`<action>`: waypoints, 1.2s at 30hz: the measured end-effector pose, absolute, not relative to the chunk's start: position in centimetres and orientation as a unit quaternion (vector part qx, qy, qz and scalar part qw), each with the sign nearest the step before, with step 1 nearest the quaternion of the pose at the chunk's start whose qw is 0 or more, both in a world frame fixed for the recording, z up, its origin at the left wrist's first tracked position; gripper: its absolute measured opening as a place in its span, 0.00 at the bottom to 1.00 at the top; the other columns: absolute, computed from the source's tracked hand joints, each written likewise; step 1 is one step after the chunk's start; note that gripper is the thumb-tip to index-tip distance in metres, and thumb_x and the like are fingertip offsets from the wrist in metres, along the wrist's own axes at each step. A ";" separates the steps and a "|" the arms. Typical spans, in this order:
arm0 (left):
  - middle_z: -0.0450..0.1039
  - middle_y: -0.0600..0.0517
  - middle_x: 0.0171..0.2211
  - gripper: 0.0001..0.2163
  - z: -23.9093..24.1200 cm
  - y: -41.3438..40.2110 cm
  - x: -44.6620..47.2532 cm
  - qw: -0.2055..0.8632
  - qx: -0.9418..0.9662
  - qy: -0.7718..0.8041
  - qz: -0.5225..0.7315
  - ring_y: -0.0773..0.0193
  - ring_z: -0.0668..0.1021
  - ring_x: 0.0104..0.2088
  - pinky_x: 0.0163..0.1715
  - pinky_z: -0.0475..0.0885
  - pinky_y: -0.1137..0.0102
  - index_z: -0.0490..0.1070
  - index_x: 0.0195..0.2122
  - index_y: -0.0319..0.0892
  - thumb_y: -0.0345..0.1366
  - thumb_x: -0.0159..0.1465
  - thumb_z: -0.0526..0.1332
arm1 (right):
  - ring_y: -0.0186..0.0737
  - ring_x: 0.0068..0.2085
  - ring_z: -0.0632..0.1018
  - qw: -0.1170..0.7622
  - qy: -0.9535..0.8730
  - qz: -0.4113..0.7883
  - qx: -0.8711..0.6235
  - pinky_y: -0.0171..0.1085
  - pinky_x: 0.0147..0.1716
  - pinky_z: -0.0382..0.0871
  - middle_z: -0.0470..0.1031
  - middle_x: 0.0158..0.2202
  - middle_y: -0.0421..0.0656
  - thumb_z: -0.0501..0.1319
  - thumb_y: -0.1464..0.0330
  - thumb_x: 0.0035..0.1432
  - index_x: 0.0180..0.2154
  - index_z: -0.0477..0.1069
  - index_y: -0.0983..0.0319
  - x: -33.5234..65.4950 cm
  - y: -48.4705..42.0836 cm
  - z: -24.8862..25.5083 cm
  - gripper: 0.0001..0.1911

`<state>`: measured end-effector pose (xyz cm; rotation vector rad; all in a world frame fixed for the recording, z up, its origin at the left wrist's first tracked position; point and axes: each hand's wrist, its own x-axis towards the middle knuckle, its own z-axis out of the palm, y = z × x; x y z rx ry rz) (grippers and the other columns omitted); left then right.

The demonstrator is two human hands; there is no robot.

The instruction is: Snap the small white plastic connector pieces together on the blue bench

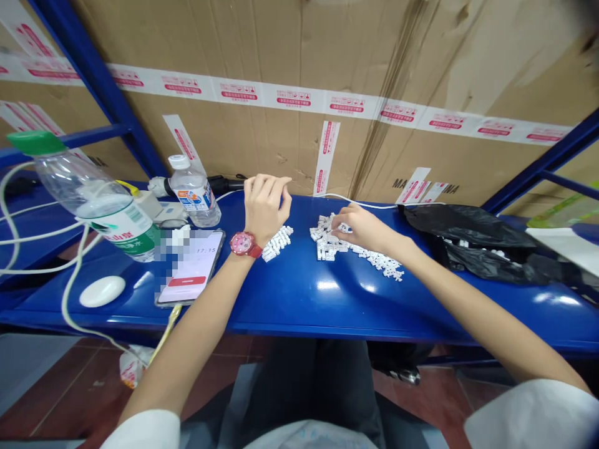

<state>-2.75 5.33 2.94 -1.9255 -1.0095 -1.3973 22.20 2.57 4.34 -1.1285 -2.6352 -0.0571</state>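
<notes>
The left hand (264,209) curls its fingers together near a short row of small white plastic pieces (277,243); the right hand (365,227) rests slightly spread fingers on a white plastic pile (330,240).

- Bright, even indoor light falls across the taped cardboard (262,81)
- Small white glare patches (327,285) shine on the glossy blue shelf (299,312)
- Blue uprights (93,81) bow outward near the frame edges
- White plastic pieces (355,246) look sharp
- The phone screen (191,265) is partly pixelated
</notes>
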 end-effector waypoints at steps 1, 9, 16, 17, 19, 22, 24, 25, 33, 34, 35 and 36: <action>0.79 0.47 0.36 0.11 3.0 5.3 -2.7 0.267 -0.715 -0.377 -0.524 0.53 0.78 0.42 0.46 0.69 0.54 0.75 0.46 0.42 0.28 0.68 0.54 | 0.48 0.42 0.74 0.143 -0.910 -0.006 -0.389 0.44 0.44 0.65 0.76 0.37 0.49 0.63 0.65 0.63 0.39 0.77 0.63 22.5 2.7 4.6 0.08; 0.79 0.49 0.35 0.13 2.5 5.7 -3.4 0.260 -0.707 -0.396 -0.526 0.52 0.78 0.41 0.45 0.69 0.55 0.75 0.44 0.41 0.24 0.64 0.54 | 0.42 0.41 0.73 0.107 -0.947 0.037 -0.301 0.39 0.43 0.64 0.78 0.39 0.48 0.61 0.78 0.59 0.43 0.75 0.65 13.9 6.3 2.8 0.10; 0.79 0.48 0.37 0.12 2.6 5.4 -2.8 0.219 -0.773 -0.369 -0.467 0.53 0.78 0.42 0.45 0.70 0.57 0.73 0.44 0.40 0.25 0.65 0.54 | 0.40 0.38 0.74 0.129 -0.935 0.075 -0.321 0.37 0.39 0.64 0.77 0.35 0.46 0.66 0.75 0.55 0.35 0.74 0.64 15.3 5.8 1.9 0.04; 0.79 0.48 0.37 0.12 2.7 5.2 -2.7 0.221 -0.779 -0.363 -0.462 0.53 0.78 0.42 0.46 0.70 0.57 0.73 0.44 0.40 0.25 0.65 0.54 | 0.40 0.36 0.74 0.133 -0.930 0.092 -0.329 0.37 0.38 0.64 0.77 0.34 0.45 0.66 0.75 0.54 0.34 0.74 0.64 15.5 5.7 1.8 0.04; 0.79 0.47 0.37 0.11 2.8 5.0 -2.5 0.223 -0.786 -0.352 -0.457 0.54 0.78 0.42 0.45 0.70 0.58 0.73 0.44 0.40 0.26 0.67 0.53 | 0.38 0.33 0.74 0.152 -0.918 0.123 -0.344 0.36 0.36 0.64 0.77 0.32 0.43 0.66 0.76 0.53 0.35 0.74 0.64 15.8 5.5 1.9 0.05; 0.78 0.46 0.37 0.09 2.7 4.6 -2.2 0.194 -0.803 -0.329 -0.457 0.55 0.78 0.41 0.43 0.72 0.59 0.73 0.44 0.39 0.33 0.70 0.54 | 0.36 0.31 0.74 0.244 -0.880 0.177 -0.368 0.37 0.35 0.66 0.76 0.31 0.42 0.67 0.73 0.53 0.36 0.75 0.64 16.3 5.4 2.5 0.06; 0.77 0.46 0.37 0.10 2.3 4.2 -1.7 0.152 -0.824 -0.299 -0.457 0.56 0.78 0.40 0.42 0.74 0.60 0.72 0.44 0.38 0.40 0.71 0.57 | 0.36 0.31 0.74 0.332 -0.824 0.250 -0.385 0.38 0.35 0.67 0.76 0.30 0.42 0.67 0.67 0.56 0.35 0.76 0.63 17.4 5.1 3.2 0.07; 0.76 0.46 0.37 0.11 2.0 4.1 -1.3 0.128 -0.834 -0.283 -0.455 0.57 0.78 0.40 0.43 0.75 0.61 0.71 0.45 0.38 0.41 0.70 0.59 | 0.36 0.30 0.74 0.372 -0.788 0.294 -0.392 0.38 0.34 0.68 0.76 0.29 0.42 0.67 0.63 0.56 0.34 0.76 0.63 18.0 4.9 3.5 0.09; 0.75 0.50 0.36 0.07 -0.6 2.3 2.9 0.026 -0.810 -0.242 -0.533 0.65 0.78 0.37 0.40 0.77 0.68 0.70 0.47 0.39 0.33 0.69 0.61 | 0.31 0.24 0.70 0.524 -0.579 0.466 -0.414 0.35 0.25 0.64 0.73 0.23 0.39 0.74 0.52 0.45 0.26 0.74 0.62 20.4 0.9 2.6 0.21; 0.75 0.50 0.36 0.06 -0.6 2.2 3.1 0.032 -0.809 -0.239 -0.535 0.64 0.78 0.38 0.40 0.77 0.68 0.70 0.45 0.39 0.33 0.69 0.61 | 0.31 0.24 0.70 0.539 -0.564 0.468 -0.415 0.34 0.25 0.63 0.73 0.23 0.39 0.74 0.52 0.45 0.27 0.74 0.62 20.3 0.5 2.3 0.21; 0.76 0.49 0.37 0.05 -0.6 2.1 3.2 0.039 -0.811 -0.235 -0.534 0.64 0.79 0.39 0.41 0.78 0.67 0.70 0.44 0.38 0.32 0.69 0.61 | 0.31 0.24 0.70 0.550 -0.554 0.466 -0.417 0.34 0.25 0.63 0.74 0.23 0.39 0.74 0.52 0.45 0.28 0.74 0.61 20.2 0.3 2.0 0.21; 0.76 0.48 0.38 0.04 -0.5 2.0 3.2 0.044 -0.814 -0.232 -0.531 0.64 0.79 0.39 0.41 0.78 0.67 0.71 0.44 0.38 0.32 0.69 0.61 | 0.31 0.24 0.71 0.559 -0.548 0.460 -0.419 0.34 0.25 0.63 0.74 0.23 0.39 0.74 0.52 0.45 0.28 0.74 0.61 20.1 0.1 1.8 0.21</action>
